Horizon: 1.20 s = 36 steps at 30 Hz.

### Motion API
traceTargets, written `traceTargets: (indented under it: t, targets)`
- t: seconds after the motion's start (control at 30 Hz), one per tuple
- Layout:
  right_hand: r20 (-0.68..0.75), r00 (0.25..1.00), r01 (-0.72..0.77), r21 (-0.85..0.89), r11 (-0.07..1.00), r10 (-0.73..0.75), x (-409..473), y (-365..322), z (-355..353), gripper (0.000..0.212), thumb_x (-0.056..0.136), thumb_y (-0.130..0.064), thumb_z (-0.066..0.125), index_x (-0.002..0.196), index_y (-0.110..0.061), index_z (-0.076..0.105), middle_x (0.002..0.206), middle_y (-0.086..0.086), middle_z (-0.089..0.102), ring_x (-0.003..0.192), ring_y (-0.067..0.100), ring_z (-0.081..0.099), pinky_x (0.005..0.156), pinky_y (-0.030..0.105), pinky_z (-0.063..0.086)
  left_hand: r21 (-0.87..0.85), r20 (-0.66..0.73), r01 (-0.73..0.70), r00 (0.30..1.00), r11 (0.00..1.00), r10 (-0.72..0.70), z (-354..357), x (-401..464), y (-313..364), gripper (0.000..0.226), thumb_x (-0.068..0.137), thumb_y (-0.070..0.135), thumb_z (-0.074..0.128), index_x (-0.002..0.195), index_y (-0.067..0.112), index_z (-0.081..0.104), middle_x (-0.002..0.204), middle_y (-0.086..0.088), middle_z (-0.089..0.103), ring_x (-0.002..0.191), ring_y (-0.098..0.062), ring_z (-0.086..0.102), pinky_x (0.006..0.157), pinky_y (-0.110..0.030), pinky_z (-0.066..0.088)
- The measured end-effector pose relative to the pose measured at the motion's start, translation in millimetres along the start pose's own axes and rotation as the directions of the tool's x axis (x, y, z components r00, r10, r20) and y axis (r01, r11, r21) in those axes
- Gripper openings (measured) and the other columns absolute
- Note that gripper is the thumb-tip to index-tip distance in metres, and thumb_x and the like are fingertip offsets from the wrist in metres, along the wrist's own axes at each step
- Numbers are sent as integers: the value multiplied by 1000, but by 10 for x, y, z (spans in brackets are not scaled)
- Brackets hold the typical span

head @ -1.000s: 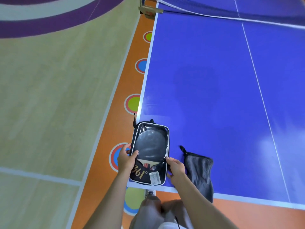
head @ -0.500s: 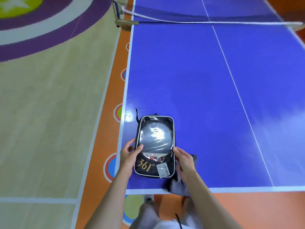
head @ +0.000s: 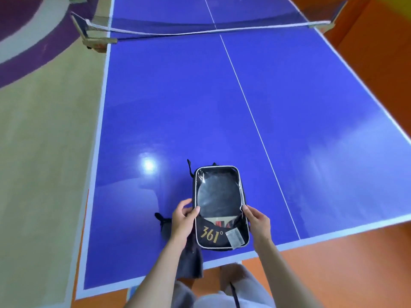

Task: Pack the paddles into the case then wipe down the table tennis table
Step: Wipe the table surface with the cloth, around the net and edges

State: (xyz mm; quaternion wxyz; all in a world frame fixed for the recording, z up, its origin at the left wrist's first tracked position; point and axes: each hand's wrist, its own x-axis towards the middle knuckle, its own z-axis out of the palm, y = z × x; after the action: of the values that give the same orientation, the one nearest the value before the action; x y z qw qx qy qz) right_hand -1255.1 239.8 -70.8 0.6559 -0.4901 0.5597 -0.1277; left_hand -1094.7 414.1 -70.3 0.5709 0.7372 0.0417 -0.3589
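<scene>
Both hands hold the case [head: 221, 207] by its long sides near the close end of the blue surface [head: 178, 107]. On one side, the left hand [head: 181, 221] has its thumb lying on the case's front edge and its fingers curled round the side. On the other, the right hand [head: 258, 221] grips the opposite edge, thumb tip on the silver piping and fingers wrapped behind. Between the two hands the case's clear window shows a paddle [head: 219, 197] inside, its dark round blade pointing away from the hands and its pale handle end tucked under the black lower panel that sits between the wrists. That panel carries gold "361°" lettering and a small white tag [head: 234, 237] close to the right wrist. A short black loop [head: 190, 167] sticks out from the far corner of the case, beyond the left hand. Whether the zip is fully closed cannot be told.

Under and behind the left hand lies a dark grey cloth [head: 191, 258], partly hidden by the wrist and hanging over the surface's near edge below the left forearm. Well beyond the hands, the net [head: 200, 30] crosses the surface, and a white centre line [head: 249, 107] runs from it toward the right hand's side. Orange flooring [head: 333, 274] lies below the right forearm.
</scene>
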Motion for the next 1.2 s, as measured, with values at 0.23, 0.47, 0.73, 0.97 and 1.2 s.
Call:
traceTargets:
  t: [0.23, 0.47, 0.73, 0.97, 1.2]
  targets:
    - [-14, 1000, 4, -155, 988, -7, 580, 125, -760, 23, 94, -30, 78, 111, -16, 82, 102, -9, 81, 106, 14, 74, 101, 46, 57, 97, -27, 92, 996, 991, -89, 843, -3, -231, 29, 93, 13, 73, 118, 24, 61, 93, -8, 77, 85, -19, 72, 82, -31, 54]
    - [1, 1000, -22, -276, 961, 23, 898, 254, -1056, 21, 95, -31, 76, 112, -19, 83, 104, -10, 80, 107, 14, 74, 102, 46, 56, 242, -63, 177, 984, 954, -166, 1197, -27, -280, 24, 94, 16, 72, 109, 28, 58, 97, 0, 75, 93, -18, 71, 75, -28, 48]
    - [-71, 998, -30, -429, 903, 0, 901, 69, -968, 31, 95, -34, 72, 124, -22, 71, 111, -5, 75, 103, 21, 69, 81, 37, 52, 278, -45, 232, 973, 932, -228, 1155, 3, -238, 23, 92, 19, 68, 111, 29, 61, 108, 1, 71, 100, -21, 69, 95, -46, 57]
    - [-80, 960, 195, -492, 849, -267, 566, -248, -703, 33, 100, -32, 64, 130, -18, 67, 129, 5, 62, 129, 27, 49, 99, 47, 45, 237, -43, 136, 991, 962, -129, 868, -115, -63, 17, 98, 12, 59, 112, 21, 64, 105, -4, 69, 89, -20, 68, 81, -38, 56]
    - [34, 893, 360, -652, 667, -450, 147, -182, -3, 23, 100, -27, 63, 122, -25, 71, 135, -4, 58, 136, 23, 43, 105, 50, 41, 393, -7, 11, 1000, 919, -9, 200, -170, -154, 12, 99, 19, 59, 107, 23, 66, 101, 1, 71, 90, -17, 66, 71, -26, 49]
